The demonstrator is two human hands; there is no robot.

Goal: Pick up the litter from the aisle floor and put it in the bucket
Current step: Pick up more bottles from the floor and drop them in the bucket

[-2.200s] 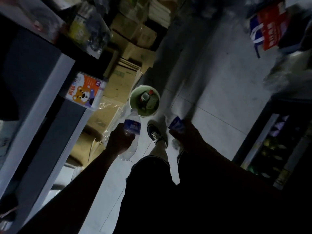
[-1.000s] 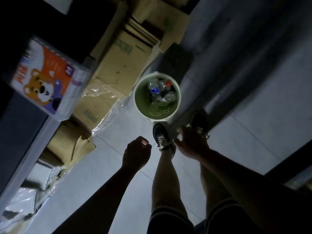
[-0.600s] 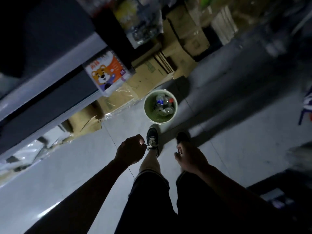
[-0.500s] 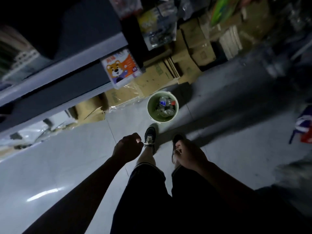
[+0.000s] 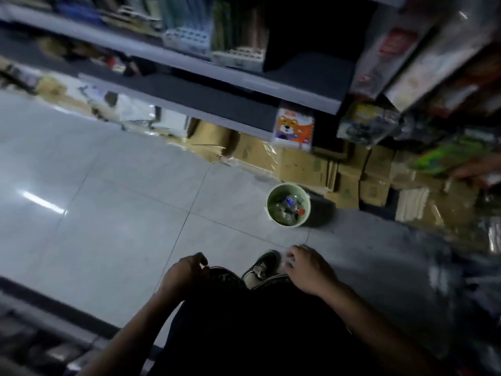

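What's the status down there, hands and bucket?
Left hand and right hand both empty, fingers loosely curled. Bucket upright on the floor ahead, bottles inside. Floor between looks bare.

The bucket [image 5: 305, 216] is pale green with a whitish rim; a bottle [image 5: 290, 201] inside has a blue label. The floor [image 5: 113, 191] is light grey tile. The boxes [image 5: 301, 165] are tan. A pack [image 5: 294, 126] shows an orange cartoon bear. The shoe [image 5: 261, 267] is black with white laces.
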